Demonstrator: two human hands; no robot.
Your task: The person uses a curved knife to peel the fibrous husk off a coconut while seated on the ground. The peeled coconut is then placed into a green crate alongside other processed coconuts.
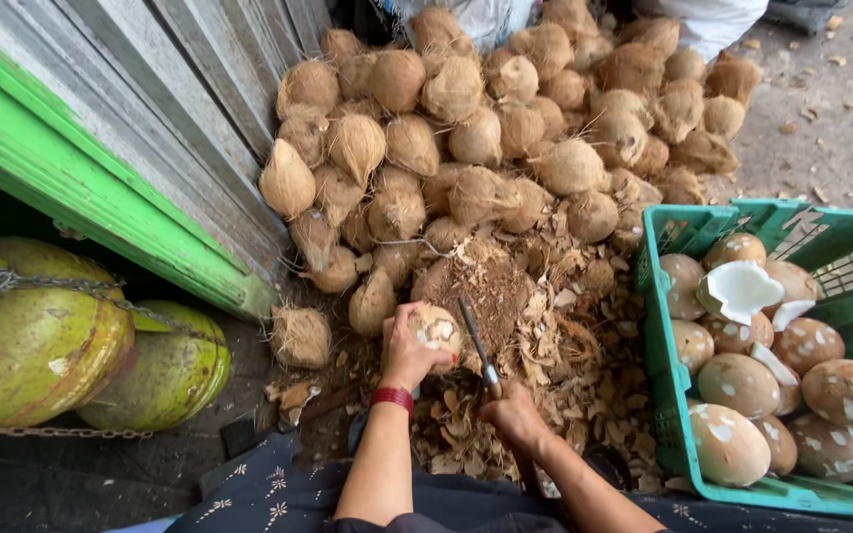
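Head view: left hand (409,347) cupping coconut (436,326).

Ground (821,118): bare grey concrete, scattered with dry leaves at the upper right. Resting on it:
- heap of brown husked coconuts (505,128), piled against a grey and green metal shutter (120,188);
- litter of husk chips and shell shavings (584,365), spread between the heap and the crate;
- round chopping stump (486,286), set in the shavings at the foot of the heap;
- green plastic crate (659,395), right, filled with peeled coconuts;
- two large green-yellow chained cylinders (41,345), left, lying side by side.
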